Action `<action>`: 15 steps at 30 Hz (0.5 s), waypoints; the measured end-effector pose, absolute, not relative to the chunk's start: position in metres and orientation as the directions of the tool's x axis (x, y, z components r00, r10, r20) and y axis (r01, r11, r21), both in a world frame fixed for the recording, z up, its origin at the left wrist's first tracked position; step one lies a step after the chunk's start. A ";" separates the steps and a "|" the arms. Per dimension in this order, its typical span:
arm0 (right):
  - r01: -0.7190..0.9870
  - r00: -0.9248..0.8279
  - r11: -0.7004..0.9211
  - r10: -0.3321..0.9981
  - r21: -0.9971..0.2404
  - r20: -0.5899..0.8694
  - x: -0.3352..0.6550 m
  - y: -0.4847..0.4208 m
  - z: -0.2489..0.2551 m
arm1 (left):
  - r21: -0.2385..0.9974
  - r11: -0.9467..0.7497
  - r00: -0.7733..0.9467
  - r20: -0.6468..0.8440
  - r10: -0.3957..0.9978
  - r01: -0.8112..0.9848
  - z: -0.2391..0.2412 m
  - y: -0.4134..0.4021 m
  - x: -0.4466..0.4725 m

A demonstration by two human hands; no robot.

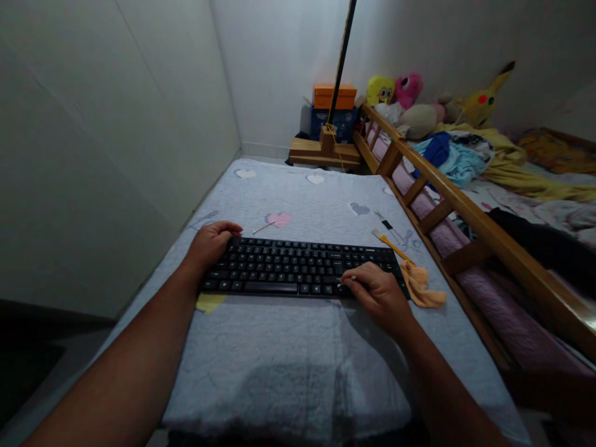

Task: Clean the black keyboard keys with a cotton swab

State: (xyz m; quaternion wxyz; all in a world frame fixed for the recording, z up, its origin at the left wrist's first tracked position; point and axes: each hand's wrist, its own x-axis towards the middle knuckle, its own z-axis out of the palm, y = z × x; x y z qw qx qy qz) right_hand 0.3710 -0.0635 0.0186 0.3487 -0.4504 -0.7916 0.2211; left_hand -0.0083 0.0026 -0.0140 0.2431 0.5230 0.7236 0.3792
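Observation:
A black keyboard lies flat across the light blue patterned cover. My left hand grips its left end, with the fingers bent around the upper left corner. Over the right part of the keys, my right hand is closed in a pinch on a cotton swab. Only the white ends show, and one of them is down at the keys left of the number pad. Most of that swab is hidden by the fingers. Behind the keyboard lies another cotton swab.
Right of the keyboard are an orange cloth, a yellow-handled brush and a thin metal tool with a black band. A wooden bed rail runs along the right. A wooden stand with a dark pole is at the back.

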 end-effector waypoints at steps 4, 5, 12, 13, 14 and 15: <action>0.564 -0.393 0.484 0.870 -0.669 0.298 0.371 -0.051 0.026 | 0.802 0.161 -0.332 0.050 0.942 0.576 -0.015 0.002 -0.009; 0.560 -0.401 0.482 0.869 -0.674 0.289 0.369 -0.048 0.025 | 0.803 0.159 -0.332 0.051 0.942 0.575 -0.015 0.002 -0.009; 0.532 -0.426 0.518 0.847 -0.670 0.317 0.359 -0.044 0.006 | 0.792 0.160 -0.328 0.054 0.943 0.589 -0.017 0.003 -0.010; 0.529 -0.417 0.523 0.846 -0.669 0.331 0.358 -0.045 0.004 | 0.791 0.163 -0.332 0.054 0.942 0.589 -0.017 0.003 -0.010; 0.524 -0.411 0.527 0.845 -0.669 0.343 0.357 -0.046 0.003 | 0.792 0.166 -0.335 0.051 0.941 0.588 -0.017 0.003 -0.010; 0.519 -0.407 0.529 0.843 -0.671 0.351 0.357 -0.046 0.002 | 0.792 0.168 -0.337 0.050 0.940 0.587 -0.016 0.003 -0.009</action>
